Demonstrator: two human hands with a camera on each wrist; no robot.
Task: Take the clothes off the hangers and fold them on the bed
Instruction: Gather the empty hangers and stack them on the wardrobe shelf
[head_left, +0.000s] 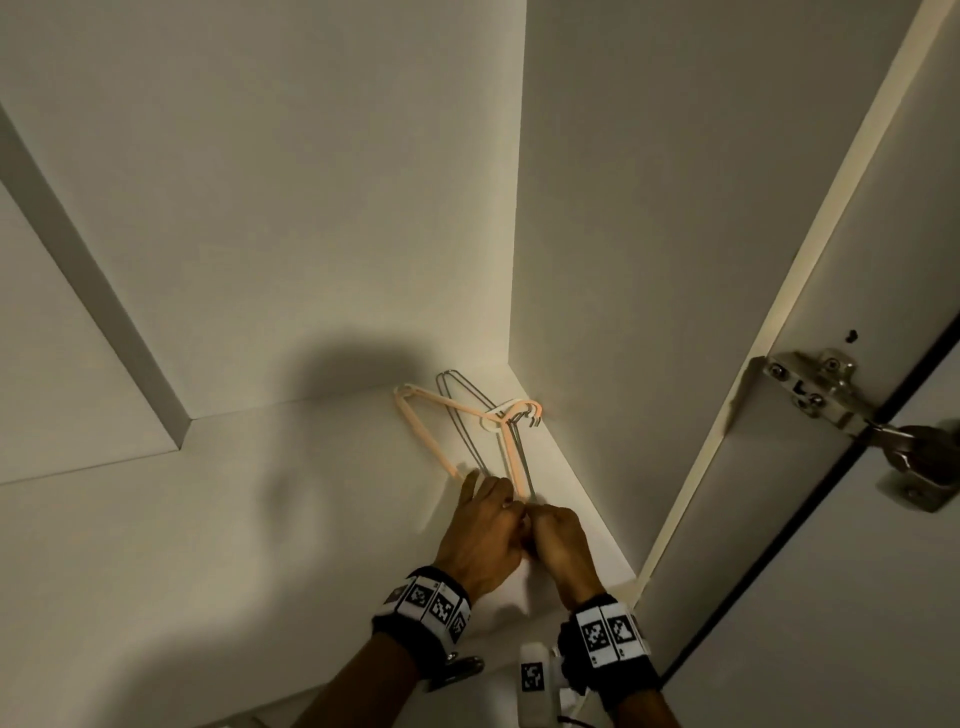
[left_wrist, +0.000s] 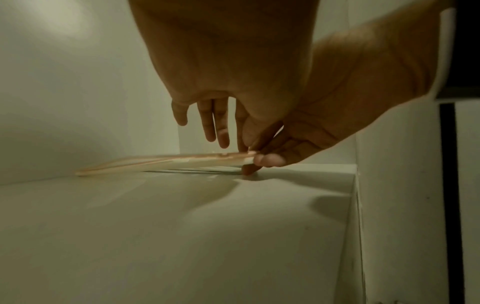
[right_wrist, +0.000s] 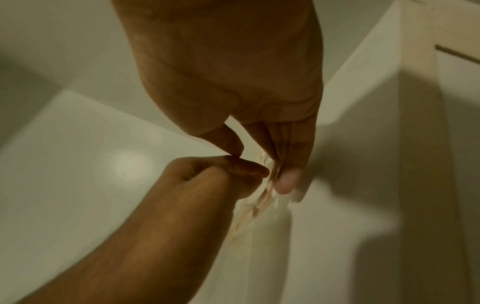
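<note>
Head view: the left hand (head_left: 480, 530) and right hand (head_left: 558, 540) meet, both pinching the near end of the peach hanger (head_left: 415, 421), other left fingers spread. Wire hangers (head_left: 462, 410) lie beneath on the white shelf (head_left: 260, 545), in the wardrobe corner.

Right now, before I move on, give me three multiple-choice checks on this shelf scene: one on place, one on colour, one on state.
1. Where do the hangers lie?
A. On a bed
B. On the white shelf, in its right back corner
C. On a rail

2. What colour is the plastic hanger?
A. Peach
B. Blue
C. Black

3. What state are the hangers in?
A. Carrying shirts
B. Bare, no clothes on them
C. Broken in pieces

Answers:
1 B, the hooks point at the corner where the walls meet.
2 A, its frame shows peach beside the grey wire hangers.
3 B, only empty frames show, with the left hand and right hand at their near ends.
</note>
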